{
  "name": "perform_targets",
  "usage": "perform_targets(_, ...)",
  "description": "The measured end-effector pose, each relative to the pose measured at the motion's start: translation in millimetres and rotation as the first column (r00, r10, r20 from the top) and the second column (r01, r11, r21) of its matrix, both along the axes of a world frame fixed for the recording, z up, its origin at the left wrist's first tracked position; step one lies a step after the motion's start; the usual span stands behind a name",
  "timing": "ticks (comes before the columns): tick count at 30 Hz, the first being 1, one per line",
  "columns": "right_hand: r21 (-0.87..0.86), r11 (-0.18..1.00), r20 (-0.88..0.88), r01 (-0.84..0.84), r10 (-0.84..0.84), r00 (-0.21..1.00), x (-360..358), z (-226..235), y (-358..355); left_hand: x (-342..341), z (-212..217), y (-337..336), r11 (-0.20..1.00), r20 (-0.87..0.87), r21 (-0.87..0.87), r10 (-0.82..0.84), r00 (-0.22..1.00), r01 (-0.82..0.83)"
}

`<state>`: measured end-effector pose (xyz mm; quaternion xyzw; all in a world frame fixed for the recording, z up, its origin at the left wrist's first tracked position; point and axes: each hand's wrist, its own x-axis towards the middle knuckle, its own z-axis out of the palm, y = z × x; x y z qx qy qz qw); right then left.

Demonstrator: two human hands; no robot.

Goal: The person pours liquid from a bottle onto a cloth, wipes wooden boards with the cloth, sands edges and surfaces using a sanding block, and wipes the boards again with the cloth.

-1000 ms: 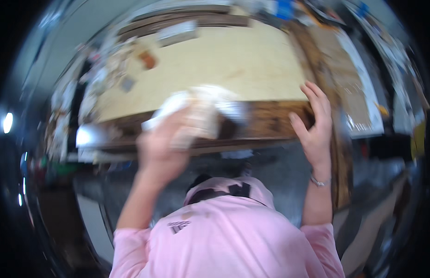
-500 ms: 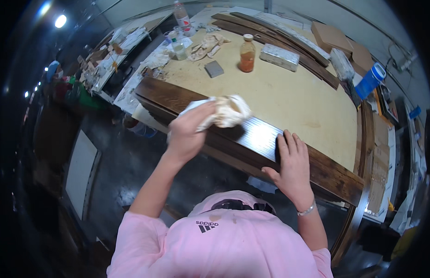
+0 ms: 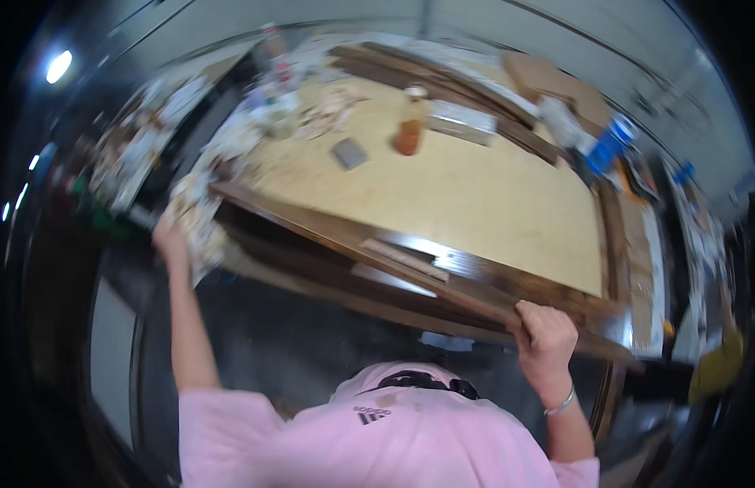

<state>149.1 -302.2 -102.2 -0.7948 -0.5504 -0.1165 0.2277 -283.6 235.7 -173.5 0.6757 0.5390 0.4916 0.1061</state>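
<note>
At the near edge of the bench, a long dark-stained wooden board lies slantwise, running from the far left down to the right, glossy along its top. The left hand is stretched out to the board's far left end with a crumpled pale rag pressed against the wood; the fingers look wrapped into the cloth, though blur hides how tightly. The right hand is curled over the near edge of the board toward its right end, fingers closed on the rim, a thin bracelet at the wrist.

Beyond the board spreads a pale plywood sheet that covers most of the bench. On it stands an orange bottle with a light cap, and just left of that lies a small grey block. A flat pale packet lies just right of the bottle. More dark boards are stacked along the far side, with a blue container near the right corner. Clutter of papers and small things crowds the far left end, too blurred to tell apart. Nothing lies between either hand and the board.
</note>
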Motion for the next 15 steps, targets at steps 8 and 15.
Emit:
perform_targets(8, 0.062, 0.845, -0.402, 0.531, -0.466, 0.789, 30.1, 59.0, -58.5, 136.7, 36.0, -126.1, 0.872, 0.392, -0.006, -0.448, 0.803, 0.489)
perform_targets(15, 0.103, 0.522, -0.446, 0.846, -0.736, 0.509, 140.8, 52.4, -225.1, 288.4, 59.3, -252.5, 0.437, 0.262, -0.13, -0.85, 0.456, 0.89)
